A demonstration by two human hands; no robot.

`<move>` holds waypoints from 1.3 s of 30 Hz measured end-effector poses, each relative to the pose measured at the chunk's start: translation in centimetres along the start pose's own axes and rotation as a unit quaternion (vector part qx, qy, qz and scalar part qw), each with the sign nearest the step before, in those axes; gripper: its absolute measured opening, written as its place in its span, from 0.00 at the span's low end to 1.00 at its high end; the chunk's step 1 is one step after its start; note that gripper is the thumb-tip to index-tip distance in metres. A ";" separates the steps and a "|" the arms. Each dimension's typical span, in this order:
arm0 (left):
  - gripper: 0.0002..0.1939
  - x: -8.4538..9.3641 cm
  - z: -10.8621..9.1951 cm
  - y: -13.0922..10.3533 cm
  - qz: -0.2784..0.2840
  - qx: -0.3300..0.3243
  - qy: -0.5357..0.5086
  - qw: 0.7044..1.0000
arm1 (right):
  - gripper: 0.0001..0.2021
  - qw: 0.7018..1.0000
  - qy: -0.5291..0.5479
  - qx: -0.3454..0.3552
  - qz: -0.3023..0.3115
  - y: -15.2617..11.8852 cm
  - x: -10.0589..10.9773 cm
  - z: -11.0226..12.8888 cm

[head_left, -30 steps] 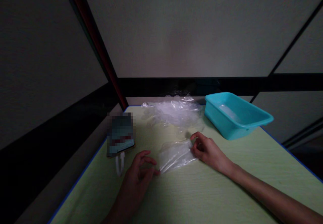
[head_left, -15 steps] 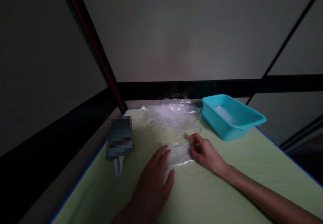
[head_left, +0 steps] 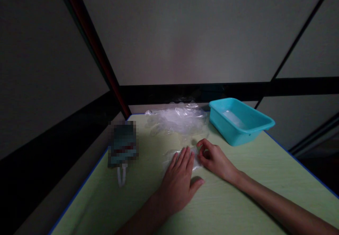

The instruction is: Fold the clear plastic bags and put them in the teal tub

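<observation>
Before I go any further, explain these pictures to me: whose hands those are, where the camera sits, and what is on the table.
There is no machine here, just a person's two bare hands. Every picture comes from one camera worn on that person's head, looking forward and down. The left hand is spread over a small clear bag on the green table. The right hand, fingers curled, is at the bag's right edge; whether it grips is unclear. Beyond lies a heap of clear plastic, with a blue tub to its right. At left is a blurred-out, phone-like object with a white cable.
</observation>
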State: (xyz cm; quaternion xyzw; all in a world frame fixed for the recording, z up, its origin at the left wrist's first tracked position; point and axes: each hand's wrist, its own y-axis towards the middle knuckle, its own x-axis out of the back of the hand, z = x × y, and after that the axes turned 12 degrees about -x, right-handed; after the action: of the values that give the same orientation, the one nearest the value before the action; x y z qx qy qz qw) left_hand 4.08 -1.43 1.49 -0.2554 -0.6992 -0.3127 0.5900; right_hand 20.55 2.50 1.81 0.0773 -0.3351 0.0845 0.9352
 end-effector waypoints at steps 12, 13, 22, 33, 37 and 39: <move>0.40 -0.2 0.3 0.1 -0.006 -0.008 0.001 1.000 | 0.25 0.926 -0.357 0.117 0.031 -2.1 -0.6 0.2; 0.41 -0.2 0.4 0.0 -0.008 -0.010 0.004 1.000 | 0.25 0.921 -0.372 0.112 0.037 -2.2 -0.7 0.1; 0.37 -0.2 1.7 -0.4 -0.015 0.007 0.024 1.000 | 0.25 0.899 -0.421 0.116 0.029 -2.3 -0.8 0.0; 0.34 0.1 3.3 -1.8 0.015 0.051 0.062 0.997 | 0.26 0.905 -0.410 0.110 0.029 -2.3 -0.9 -0.1; 0.33 0.2 4.1 -2.7 0.029 0.060 0.070 0.995 | 0.26 0.910 -0.399 0.109 0.027 -2.4 -0.9 -0.2; 0.33 0.2 4.4 -3.1 0.023 0.055 0.065 0.996 | 0.26 0.914 -0.390 0.107 0.025 -2.4 -0.9 -0.4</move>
State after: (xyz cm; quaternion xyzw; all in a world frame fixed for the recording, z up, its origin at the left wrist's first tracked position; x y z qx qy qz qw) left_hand -1.14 -0.26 0.75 -0.2176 -0.6691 -0.2767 0.6545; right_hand 20.60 0.11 0.73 0.1957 -0.6636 0.1065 0.7141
